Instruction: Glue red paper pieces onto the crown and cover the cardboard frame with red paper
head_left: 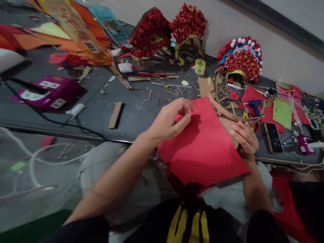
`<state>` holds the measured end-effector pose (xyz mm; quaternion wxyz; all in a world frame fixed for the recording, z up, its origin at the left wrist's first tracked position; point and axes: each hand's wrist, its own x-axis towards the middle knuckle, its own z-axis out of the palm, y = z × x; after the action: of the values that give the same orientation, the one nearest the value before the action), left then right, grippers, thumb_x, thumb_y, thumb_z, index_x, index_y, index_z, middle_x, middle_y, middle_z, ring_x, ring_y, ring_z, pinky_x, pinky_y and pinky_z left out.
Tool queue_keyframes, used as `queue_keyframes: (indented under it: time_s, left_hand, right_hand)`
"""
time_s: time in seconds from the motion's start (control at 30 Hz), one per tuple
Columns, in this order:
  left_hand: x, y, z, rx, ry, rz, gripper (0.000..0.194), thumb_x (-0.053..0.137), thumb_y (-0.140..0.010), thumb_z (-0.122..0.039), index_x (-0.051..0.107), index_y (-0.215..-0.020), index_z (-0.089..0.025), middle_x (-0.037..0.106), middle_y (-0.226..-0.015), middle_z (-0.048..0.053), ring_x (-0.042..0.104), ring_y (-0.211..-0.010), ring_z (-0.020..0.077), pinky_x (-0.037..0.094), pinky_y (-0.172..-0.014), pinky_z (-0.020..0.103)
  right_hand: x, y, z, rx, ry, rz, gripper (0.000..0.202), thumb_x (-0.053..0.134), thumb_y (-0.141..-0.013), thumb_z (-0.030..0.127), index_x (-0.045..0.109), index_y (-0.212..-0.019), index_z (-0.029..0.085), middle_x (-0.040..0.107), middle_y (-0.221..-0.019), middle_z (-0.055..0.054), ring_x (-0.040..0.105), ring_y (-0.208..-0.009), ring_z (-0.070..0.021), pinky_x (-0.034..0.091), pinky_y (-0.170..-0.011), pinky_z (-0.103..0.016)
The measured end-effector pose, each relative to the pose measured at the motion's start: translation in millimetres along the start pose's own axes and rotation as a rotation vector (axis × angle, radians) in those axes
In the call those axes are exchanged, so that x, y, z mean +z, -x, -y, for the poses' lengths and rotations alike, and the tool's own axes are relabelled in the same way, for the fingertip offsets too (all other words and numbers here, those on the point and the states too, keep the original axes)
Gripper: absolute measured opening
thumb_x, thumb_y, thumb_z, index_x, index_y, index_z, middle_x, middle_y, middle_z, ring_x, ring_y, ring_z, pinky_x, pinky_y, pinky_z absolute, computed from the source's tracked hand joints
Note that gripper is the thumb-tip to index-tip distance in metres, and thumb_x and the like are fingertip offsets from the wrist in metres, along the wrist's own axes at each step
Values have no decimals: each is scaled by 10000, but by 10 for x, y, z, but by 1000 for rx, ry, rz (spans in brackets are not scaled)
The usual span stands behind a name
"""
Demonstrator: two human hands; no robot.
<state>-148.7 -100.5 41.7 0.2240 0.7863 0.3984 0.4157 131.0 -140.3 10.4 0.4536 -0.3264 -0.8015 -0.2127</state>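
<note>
A sheet of red paper (207, 148) lies slanted over my lap and the table's front edge. My left hand (172, 118) is over its upper left part, fingers curled and thumb near the index finger. A shadow falls on the paper below; whatever those fingertips may hold is too small to make out. On the paper's right side, my right hand (245, 138) grips a piece of cardboard (229, 128), its fingers on top and its thumb hidden. The cardboard is partly under the paper, and a curved cardboard strip (227, 113) runs along its far side.
Several flower-covered headpieces (191, 22) stand against the wall. Behind the paper are a small yellow jar (199, 66) and cardboard scraps. A blue glue gun (253, 106), a phone (274, 137) and green card (282, 113) are at right. A purple box (54, 91) with a cable is at left.
</note>
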Motion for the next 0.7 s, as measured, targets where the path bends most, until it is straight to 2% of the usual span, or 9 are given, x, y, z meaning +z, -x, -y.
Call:
queue_keyframes:
  time_s: [0.17,0.37,0.53,0.7]
  left_hand:
    - [1,6,160,-93,294,-174,129,391,-797,-144,419,-677,-183,525,-779,17,520,-598,95,448,-610,265]
    - [-4,-4,267,-144,347,-304,184,414,-718,-128,409,-548,-197,489,-614,1,456,-557,108,379,-554,265]
    - [7,-31,248,-166,252,-281,207,416,-743,-167,436,-539,-195,481,-577,-2,468,-577,119,381,-579,267]
    - [16,-35,253,-260,67,-247,266,482,-799,-245,494,-543,-175,533,-576,-7,496,-569,108,403,-587,244]
  right_hand:
    - [90,12,-18,-10,23,34,317,400,-950,121,672,-1053,247,744,-1011,-21,647,-1105,-143,526,-985,-341]
    - [181,36,43,-33,15,99,297,432,-934,109,667,-1076,221,727,-1071,-49,605,-1169,-148,503,-1018,-339]
    - [213,23,74,-29,-4,93,295,423,-932,108,662,-1080,195,720,-1083,-71,584,-1193,-156,499,-1023,-347]
    - [195,-23,91,-11,10,107,309,400,-939,121,677,-1049,204,728,-1057,-62,603,-1159,-141,506,-1011,-322]
